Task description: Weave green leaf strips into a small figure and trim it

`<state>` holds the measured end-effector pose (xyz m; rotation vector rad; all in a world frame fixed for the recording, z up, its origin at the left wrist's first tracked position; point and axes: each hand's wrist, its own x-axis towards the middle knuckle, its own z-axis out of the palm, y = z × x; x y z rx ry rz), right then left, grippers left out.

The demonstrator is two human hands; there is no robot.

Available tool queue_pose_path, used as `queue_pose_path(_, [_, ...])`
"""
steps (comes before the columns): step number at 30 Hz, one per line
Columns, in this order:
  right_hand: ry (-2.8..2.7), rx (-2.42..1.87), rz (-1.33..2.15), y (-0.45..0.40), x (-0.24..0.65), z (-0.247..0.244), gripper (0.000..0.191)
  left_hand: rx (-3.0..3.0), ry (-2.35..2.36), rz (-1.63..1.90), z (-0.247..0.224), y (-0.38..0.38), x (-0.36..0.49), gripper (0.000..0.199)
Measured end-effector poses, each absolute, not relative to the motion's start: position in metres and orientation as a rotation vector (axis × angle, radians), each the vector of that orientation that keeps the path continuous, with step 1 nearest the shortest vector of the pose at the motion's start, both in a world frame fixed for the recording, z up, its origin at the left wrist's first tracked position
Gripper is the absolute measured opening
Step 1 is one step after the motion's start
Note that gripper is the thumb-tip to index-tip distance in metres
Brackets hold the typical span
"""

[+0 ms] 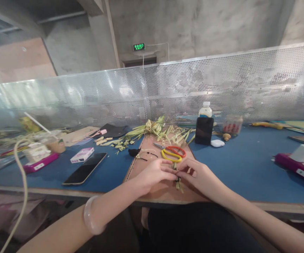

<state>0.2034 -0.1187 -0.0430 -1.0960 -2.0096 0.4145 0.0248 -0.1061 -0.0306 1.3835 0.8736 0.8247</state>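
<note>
Left side of frame: dark phone (pixel 85 169) flat on the blue counter (pixel 116 170), pink-and-white box (pixel 82 155) just beside it. Toward centre: black lump (pixel 134 152) at the edge of a brown board (pixel 165 194).

Left hand (pixel 154 174), lower centre: fingers reach right, tips bunched at the piece; contact is hidden, so cannot tell if this grip pinches.

Orange-and-yellow-handled scissors (pixel 173 154) lie just above the hands; pale leafy strips (pixel 156 125) pile behind.

The small strip bundle (pixel 178 184) is at lower centre, between the hands, over the board, with something dark around it, maybe thread. Probably very light, dry, bendy; thin ends likely fray or split if pulled. Unlikely to be slippery. Best hold: light fingertip pinch at the dark middle, not the loose tails.

Right hand (pixel 198 173), right of centre: thumb and index pressed together, pinching the bundle's upper part.

Further right: black upright case (pixel 204 131), white earbud case (pixel 217 143).
</note>
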Motion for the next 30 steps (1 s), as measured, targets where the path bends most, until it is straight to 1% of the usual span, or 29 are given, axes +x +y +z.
queue_pose_path(2, [-1.979,-1.159,0.485,-0.117,0.203,-0.043,0.016,1.362,0.878,0.846,-0.035,-0.106,0.025,0.054])
queue_pose_path(4, [-1.981,-1.203,0.533,-0.116,0.203,-0.043,0.019,1.374,0.893,0.887,-0.040,-0.107,0.027,0.056])
queue_pose_path(11, [-1.968,-1.182,0.505,-0.120,0.203,-0.041,0.016,1.430,0.952,0.993,-0.044,-0.109,0.030,0.048])
queue_pose_path(14, [-2.002,-1.164,0.463,-0.123,0.206,-0.041,0.018,1.413,0.937,0.989,-0.042,-0.109,0.030,0.047])
queue_pose_path(17, [-2.070,-1.122,0.425,-0.124,0.208,-0.043,0.015,1.400,0.918,0.981,-0.040,-0.109,0.030,0.046])
queue_pose_path(30, [-2.048,-1.103,0.464,-0.118,0.203,-0.048,0.012,1.398,0.908,0.960,-0.039,-0.106,0.031,0.044])
